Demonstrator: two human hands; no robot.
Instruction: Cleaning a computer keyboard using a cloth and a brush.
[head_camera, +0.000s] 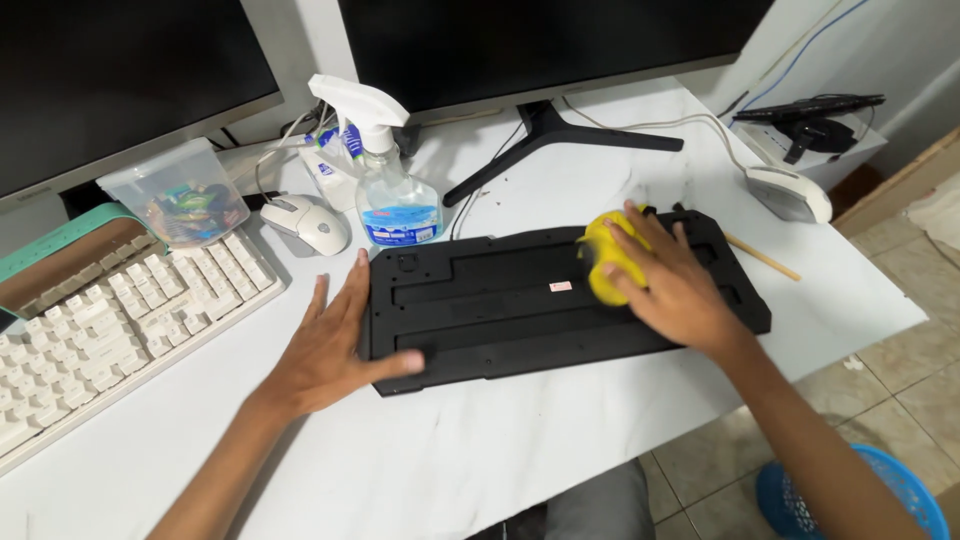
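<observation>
Left hand (325, 350) fingers spread flat on black keyboard (500, 310), right hand (670, 285) fingers pressing yellow cloth (605, 262)

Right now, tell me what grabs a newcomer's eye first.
The black keyboard, flipped underside up mid-desk, stands out. The right hand presses a yellow cloth on its back, while the left hand steadies its left edge. Behind it stands a spray bottle, with a white keyboard far left.
</observation>
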